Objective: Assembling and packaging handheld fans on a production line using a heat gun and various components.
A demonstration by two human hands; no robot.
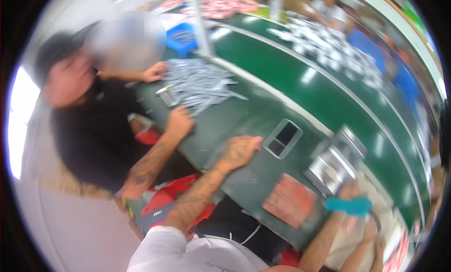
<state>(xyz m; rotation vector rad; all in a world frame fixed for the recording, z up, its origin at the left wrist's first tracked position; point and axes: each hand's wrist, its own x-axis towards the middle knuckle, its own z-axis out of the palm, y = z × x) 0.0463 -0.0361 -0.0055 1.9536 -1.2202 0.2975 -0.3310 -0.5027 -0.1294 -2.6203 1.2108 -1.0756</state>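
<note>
My left hand (239, 152) rests on the green table with its fingers curled in. Whatever may be inside it is hidden. Just right of it lies a flat pale frame with two dark panels (283, 138). At the right, my right hand (348, 189) is up against a silver metal box-like device (332, 171), its fingers smeared by motion. A teal band (348, 206) crosses the arm at that wrist. An orange-red square pad (290, 200) lies on the table between my two arms.
A person in black (94, 136) works on my left, hands beside a pile of grey strips (199, 81). Another person's arm (361, 244) comes in close by my right arm. Beyond the table runs a green conveyor (300, 70), with white pieces (329, 49) across it and a blue bin (182, 38) at the back.
</note>
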